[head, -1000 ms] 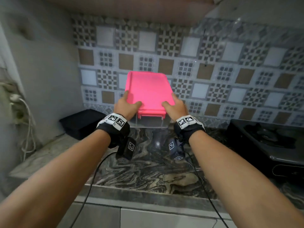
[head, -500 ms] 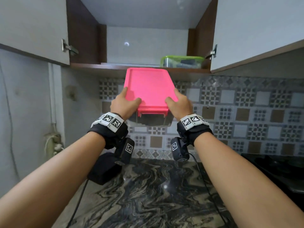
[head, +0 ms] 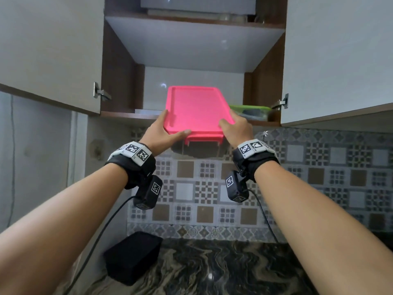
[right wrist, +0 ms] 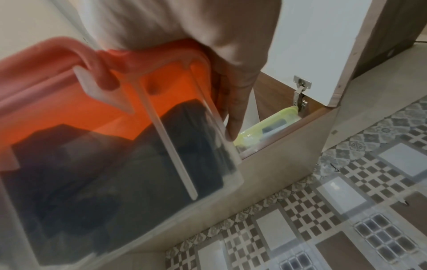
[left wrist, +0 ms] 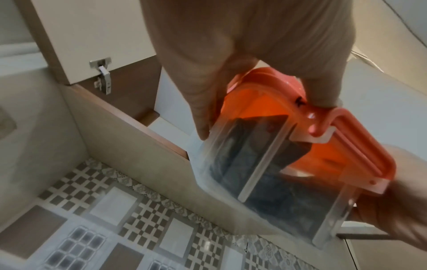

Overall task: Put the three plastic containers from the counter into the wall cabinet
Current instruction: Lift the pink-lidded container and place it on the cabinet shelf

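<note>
A clear plastic container with a pink lid [head: 196, 110] [left wrist: 272, 164] [right wrist: 110, 146] is held in the air at the open wall cabinet's lower shelf [head: 129, 115], its far end over the shelf edge. My left hand [head: 164, 133] [left wrist: 231, 60] grips its left side, thumb on the lid. My right hand [head: 236, 129] [right wrist: 208, 60] grips its right side the same way. Dark contents show through the clear walls. A green-lidded container [head: 252, 111] [right wrist: 270, 126] stands on the shelf at the right, beside the pink one.
Both cabinet doors [head: 49, 52] [head: 340, 56] stand open, hinges at the shelf level. An upper shelf [head: 191, 20] holds pale items. A black box [head: 133, 256] sits on the marbled counter [head: 223, 271] below, against the tiled backsplash [head: 319, 179].
Both hands have lifted the pink-lidded container from the counter up to the cabinet's lower shelf. The view has tilted upward, showing the open cabinet.
</note>
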